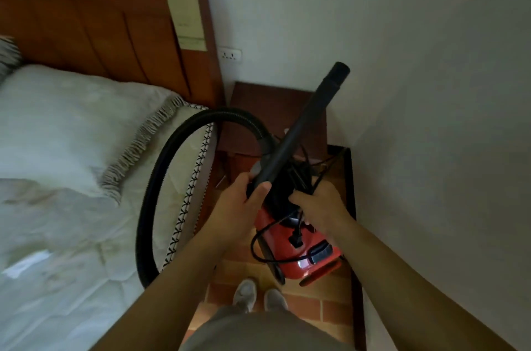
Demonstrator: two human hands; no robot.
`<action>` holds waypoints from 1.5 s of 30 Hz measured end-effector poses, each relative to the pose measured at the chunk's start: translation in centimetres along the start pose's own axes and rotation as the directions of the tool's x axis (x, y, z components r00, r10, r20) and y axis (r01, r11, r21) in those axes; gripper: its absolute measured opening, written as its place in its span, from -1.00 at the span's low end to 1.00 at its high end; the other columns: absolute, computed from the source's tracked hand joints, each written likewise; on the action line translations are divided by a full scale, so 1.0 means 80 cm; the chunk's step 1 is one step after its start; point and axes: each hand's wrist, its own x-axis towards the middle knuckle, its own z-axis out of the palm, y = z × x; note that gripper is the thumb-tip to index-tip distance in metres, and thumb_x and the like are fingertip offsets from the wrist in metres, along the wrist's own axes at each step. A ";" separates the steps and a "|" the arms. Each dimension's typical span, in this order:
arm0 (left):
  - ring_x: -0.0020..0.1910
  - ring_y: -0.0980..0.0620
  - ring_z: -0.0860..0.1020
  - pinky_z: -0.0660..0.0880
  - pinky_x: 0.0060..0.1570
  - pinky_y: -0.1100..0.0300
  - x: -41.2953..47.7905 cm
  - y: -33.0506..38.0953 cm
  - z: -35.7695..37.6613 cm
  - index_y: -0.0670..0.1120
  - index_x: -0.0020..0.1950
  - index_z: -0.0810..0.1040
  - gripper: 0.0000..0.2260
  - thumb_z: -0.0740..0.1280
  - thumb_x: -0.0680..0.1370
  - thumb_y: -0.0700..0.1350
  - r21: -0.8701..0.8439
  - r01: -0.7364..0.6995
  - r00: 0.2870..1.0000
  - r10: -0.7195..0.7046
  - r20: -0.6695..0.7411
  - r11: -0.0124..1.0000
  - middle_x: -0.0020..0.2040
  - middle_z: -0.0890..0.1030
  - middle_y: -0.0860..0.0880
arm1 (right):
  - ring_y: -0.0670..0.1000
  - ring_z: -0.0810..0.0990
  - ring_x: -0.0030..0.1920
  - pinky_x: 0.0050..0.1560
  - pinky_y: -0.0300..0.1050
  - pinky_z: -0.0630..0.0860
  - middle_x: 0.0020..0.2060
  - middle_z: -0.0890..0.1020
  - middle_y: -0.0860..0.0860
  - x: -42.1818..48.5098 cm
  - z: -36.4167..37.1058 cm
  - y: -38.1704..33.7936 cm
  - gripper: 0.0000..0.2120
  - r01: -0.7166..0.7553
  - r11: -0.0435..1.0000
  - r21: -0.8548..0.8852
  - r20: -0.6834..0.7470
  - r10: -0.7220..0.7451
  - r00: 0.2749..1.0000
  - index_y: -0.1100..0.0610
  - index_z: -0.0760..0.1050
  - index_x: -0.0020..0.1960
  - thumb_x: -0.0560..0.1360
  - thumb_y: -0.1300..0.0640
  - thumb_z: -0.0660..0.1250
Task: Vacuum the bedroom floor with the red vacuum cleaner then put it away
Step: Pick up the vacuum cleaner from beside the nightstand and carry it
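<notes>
Curling round the black wand [304,120], the left hand [244,198] is gripping it while the right hand [321,207] is clutching the red vacuum cleaner [287,253] between bed [71,149] and wall [431,91].

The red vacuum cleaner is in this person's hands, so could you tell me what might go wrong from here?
The cord hangs in a loose loop off the red vacuum cleaner near the shoes; it could trip them. The wand, gripped by the left hand, points up over the nightstand; a swing may knock it. The hose arcs against the bed and might catch its fringed blanket.
</notes>
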 end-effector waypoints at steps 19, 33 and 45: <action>-0.23 0.18 0.60 0.48 -0.30 0.26 -0.244 -0.011 -0.112 0.12 0.15 0.51 -0.83 0.26 0.64 0.15 -0.202 0.065 0.696 -0.190 -0.692 0.977 -0.16 0.63 0.05 | 0.27 0.69 -0.01 0.01 0.24 0.66 -0.07 0.72 0.24 -0.117 0.160 -0.131 -0.92 0.335 0.931 -0.146 0.537 -0.210 0.817 0.09 0.65 0.07 0.58 0.14 0.46; -0.14 0.14 0.63 0.52 -0.14 0.19 -0.553 -0.140 -0.229 0.12 0.16 0.53 -0.81 0.29 0.62 0.16 -0.393 0.088 0.165 -0.402 -0.901 0.915 -0.11 0.65 0.07 | 0.05 0.52 -0.43 -0.36 -0.03 0.45 -0.46 0.54 0.04 -0.344 0.464 -0.130 -0.88 0.605 0.788 -0.113 0.876 -0.209 0.435 0.20 0.59 -0.11 0.54 0.15 0.42; -0.14 0.05 0.63 0.54 -0.12 0.11 -0.699 -0.168 -0.207 0.15 0.09 0.51 -0.86 0.27 0.63 0.17 -0.584 0.105 -0.311 -0.531 -0.788 0.805 -0.13 0.66 0.00 | 0.05 0.40 -0.45 -0.36 0.00 0.35 -0.48 0.44 0.08 -0.487 0.610 -0.092 -0.85 0.703 0.710 0.042 0.999 -0.025 -0.034 0.19 0.51 -0.22 0.52 0.21 0.38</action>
